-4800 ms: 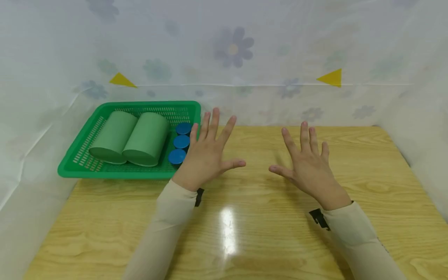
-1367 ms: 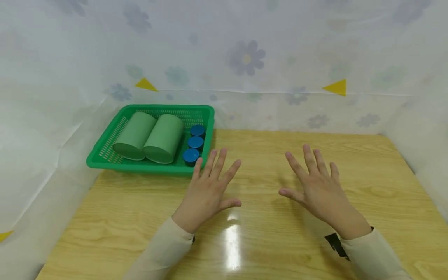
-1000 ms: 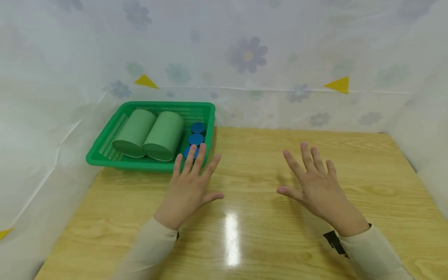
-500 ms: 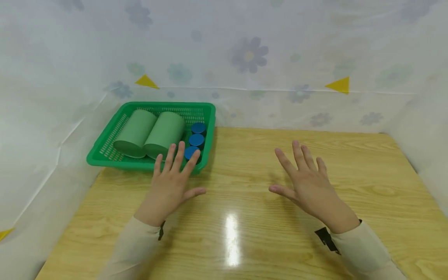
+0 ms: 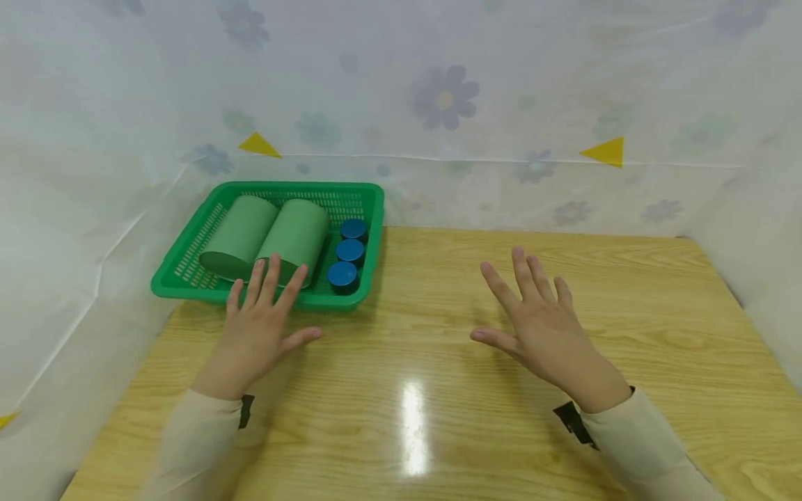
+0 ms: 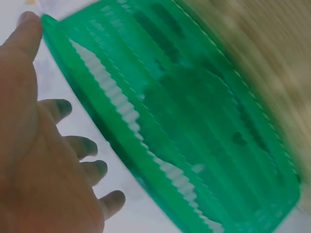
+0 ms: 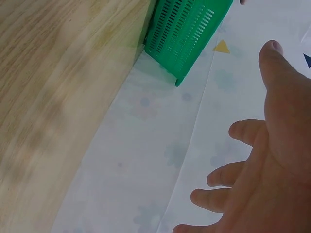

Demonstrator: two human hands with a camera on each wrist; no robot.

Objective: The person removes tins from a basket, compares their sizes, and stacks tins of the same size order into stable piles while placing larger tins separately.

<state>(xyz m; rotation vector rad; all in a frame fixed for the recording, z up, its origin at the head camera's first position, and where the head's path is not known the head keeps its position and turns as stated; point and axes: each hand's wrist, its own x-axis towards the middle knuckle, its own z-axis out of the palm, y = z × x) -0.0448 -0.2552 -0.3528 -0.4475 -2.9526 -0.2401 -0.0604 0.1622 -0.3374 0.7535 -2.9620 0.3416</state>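
Observation:
My left hand (image 5: 253,334) is held with fingers spread over the front edge of a green plastic basket (image 5: 379,216), holding nothing. Its fingertips overlap the front rim and the lower ends of two pale green cylinders, the left one (image 5: 241,226) and the right one (image 5: 299,226), lying side by side in the basket. Beside them stand three small round things with blue tops (image 5: 342,273) in a row. The basket's slotted wall (image 6: 204,126) fills much of the left wrist view. Over the table's right half, my right hand (image 5: 541,330) is spread too, palm down, with nothing in it.
A wood-grain table (image 5: 451,417) carries the basket at its back left. White flowered sheeting (image 5: 489,104) hangs behind and at both sides, with yellow triangles (image 5: 604,152) on it. A light reflection shines mid-table.
My left hand has moved left, from the basket's right front corner to in front of the cylinders. The right hand has shifted slightly left over the last second. The basket's contents look the same.

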